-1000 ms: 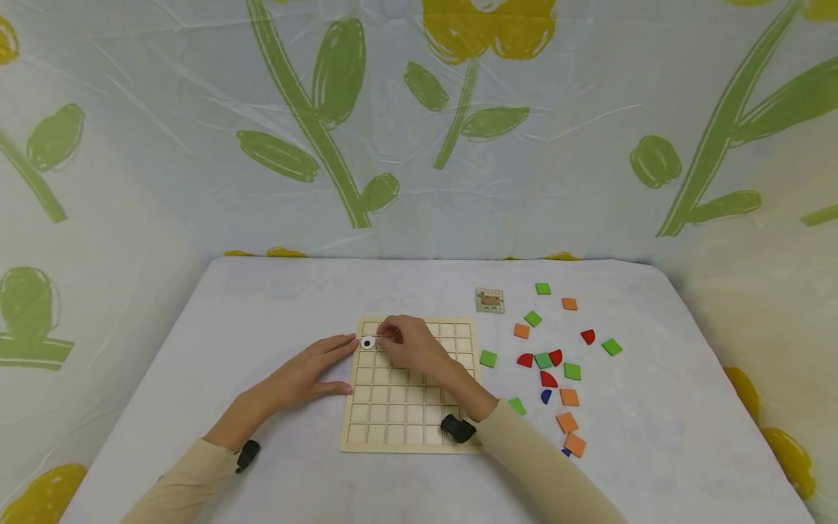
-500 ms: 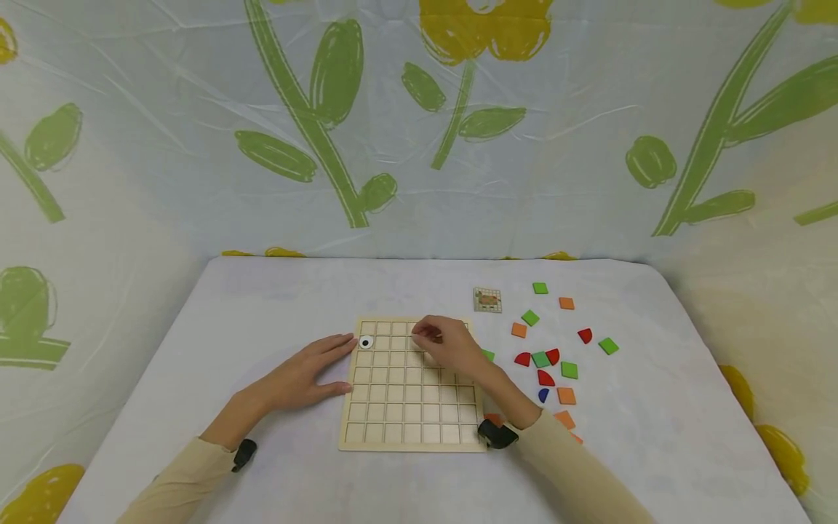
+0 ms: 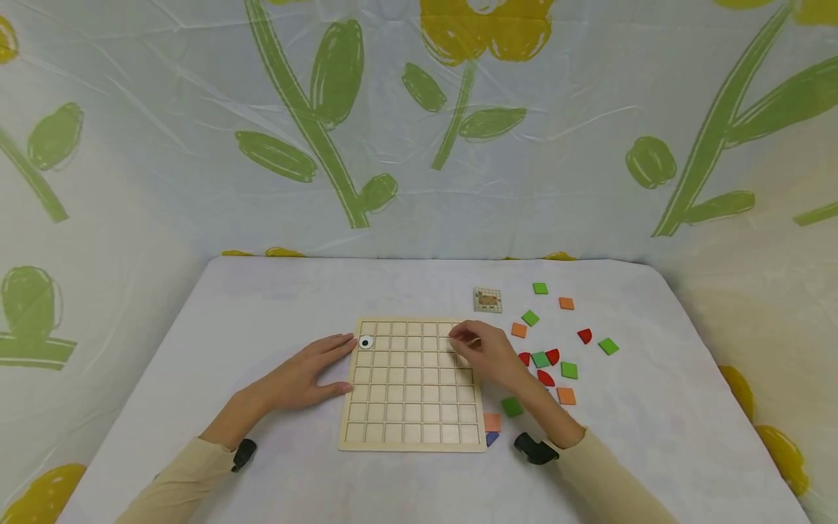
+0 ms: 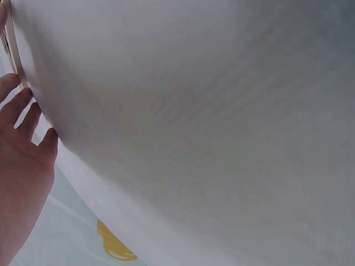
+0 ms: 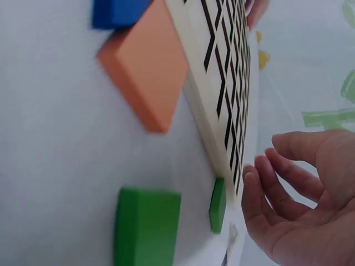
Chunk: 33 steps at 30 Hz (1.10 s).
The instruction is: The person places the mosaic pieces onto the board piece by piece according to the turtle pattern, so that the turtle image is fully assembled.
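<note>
A pale wooden grid board (image 3: 412, 378) lies on the white table. One white round piece with a black dot (image 3: 366, 342) sits in a cell near its upper left corner. My left hand (image 3: 297, 378) rests flat on the table, its spread fingers touching the board's left edge; the left wrist view shows these fingers (image 4: 25, 108) straight. Over the board's right edge hovers my right hand (image 3: 487, 353). In the right wrist view its fingers (image 5: 277, 188) are loosely bent, thumb apart from them, with nothing held.
Right of the board lie scattered flat pieces: a green square (image 3: 512, 406), an orange square (image 3: 492, 422) beside a blue piece (image 3: 492, 439), a red quarter-round (image 3: 585, 336) and several others. A small picture card (image 3: 487, 300) lies behind the board's right corner. Floral cloth (image 3: 556, 182) hangs behind.
My right hand has moved right, from beside the white round piece across the board to its right edge. The left hand has stayed at the left edge.
</note>
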Each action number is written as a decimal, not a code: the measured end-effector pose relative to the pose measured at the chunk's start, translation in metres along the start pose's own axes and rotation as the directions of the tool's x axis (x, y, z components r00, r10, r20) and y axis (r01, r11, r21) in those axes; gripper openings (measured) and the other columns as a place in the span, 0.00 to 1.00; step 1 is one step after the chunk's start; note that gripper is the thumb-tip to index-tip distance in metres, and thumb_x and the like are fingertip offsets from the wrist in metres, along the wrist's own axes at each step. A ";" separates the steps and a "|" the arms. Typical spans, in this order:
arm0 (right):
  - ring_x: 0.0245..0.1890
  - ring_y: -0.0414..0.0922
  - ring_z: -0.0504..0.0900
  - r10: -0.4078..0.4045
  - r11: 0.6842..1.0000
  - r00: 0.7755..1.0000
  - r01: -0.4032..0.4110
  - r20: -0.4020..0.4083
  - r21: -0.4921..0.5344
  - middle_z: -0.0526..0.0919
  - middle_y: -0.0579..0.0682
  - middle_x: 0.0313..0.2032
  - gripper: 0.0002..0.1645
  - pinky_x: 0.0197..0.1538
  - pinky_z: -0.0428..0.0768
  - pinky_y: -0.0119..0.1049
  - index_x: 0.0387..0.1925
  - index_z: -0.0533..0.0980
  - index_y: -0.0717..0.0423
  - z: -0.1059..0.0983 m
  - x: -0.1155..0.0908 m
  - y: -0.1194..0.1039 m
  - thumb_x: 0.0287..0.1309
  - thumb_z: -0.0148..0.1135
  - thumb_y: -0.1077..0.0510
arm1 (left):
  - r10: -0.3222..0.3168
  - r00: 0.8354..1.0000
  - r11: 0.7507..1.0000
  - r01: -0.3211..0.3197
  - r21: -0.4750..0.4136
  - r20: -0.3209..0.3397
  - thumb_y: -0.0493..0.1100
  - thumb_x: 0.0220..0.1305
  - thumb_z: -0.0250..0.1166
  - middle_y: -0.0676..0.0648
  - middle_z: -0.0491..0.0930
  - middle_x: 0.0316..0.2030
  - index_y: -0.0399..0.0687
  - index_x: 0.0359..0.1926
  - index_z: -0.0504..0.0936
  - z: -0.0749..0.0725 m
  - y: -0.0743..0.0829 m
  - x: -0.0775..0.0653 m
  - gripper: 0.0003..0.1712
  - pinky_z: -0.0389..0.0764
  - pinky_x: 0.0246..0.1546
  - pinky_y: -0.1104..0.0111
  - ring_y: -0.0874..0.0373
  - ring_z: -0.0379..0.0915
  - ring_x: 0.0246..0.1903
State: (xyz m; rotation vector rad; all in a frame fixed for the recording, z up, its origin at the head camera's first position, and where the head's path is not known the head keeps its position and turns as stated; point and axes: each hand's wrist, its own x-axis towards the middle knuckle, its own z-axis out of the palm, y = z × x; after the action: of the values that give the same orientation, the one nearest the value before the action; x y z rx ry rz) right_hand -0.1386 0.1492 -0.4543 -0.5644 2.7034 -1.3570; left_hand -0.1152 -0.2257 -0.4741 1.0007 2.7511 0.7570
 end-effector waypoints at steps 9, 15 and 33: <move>0.44 0.47 0.82 0.087 0.994 0.995 -0.090 -0.041 -0.060 0.84 0.51 0.43 0.10 0.50 0.84 0.44 0.47 0.82 0.61 -0.018 -0.022 0.015 0.66 0.68 0.63 | -0.019 1.000 1.000 0.019 0.007 0.008 0.55 0.68 0.70 0.36 0.63 0.74 0.38 0.76 0.65 0.001 0.001 0.000 0.45 0.62 0.71 0.43 0.37 0.58 0.74; 0.44 0.50 0.81 0.083 0.990 0.996 -0.086 -0.034 -0.109 0.84 0.54 0.44 0.14 0.49 0.83 0.44 0.48 0.82 0.64 -0.026 -0.032 0.021 0.61 0.71 0.67 | -0.010 1.000 1.000 0.011 0.012 -0.001 0.54 0.68 0.70 0.36 0.64 0.74 0.38 0.76 0.65 0.001 0.001 0.001 0.44 0.62 0.70 0.43 0.36 0.58 0.73; 0.39 0.46 0.81 0.154 0.982 0.987 -0.157 -0.039 -0.109 0.83 0.49 0.37 0.11 0.47 0.84 0.40 0.43 0.83 0.59 -0.032 -0.037 0.021 0.59 0.73 0.66 | -0.008 1.000 1.000 0.008 0.014 -0.020 0.51 0.69 0.69 0.37 0.65 0.74 0.38 0.75 0.66 0.002 0.000 0.001 0.41 0.62 0.71 0.43 0.37 0.59 0.73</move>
State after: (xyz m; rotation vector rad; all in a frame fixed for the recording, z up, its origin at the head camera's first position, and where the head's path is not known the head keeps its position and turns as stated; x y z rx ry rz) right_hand -0.1173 0.1982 -0.4551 -0.3337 2.7936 -1.1923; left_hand -0.1155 -0.2244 -0.4753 0.9894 2.7793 0.7512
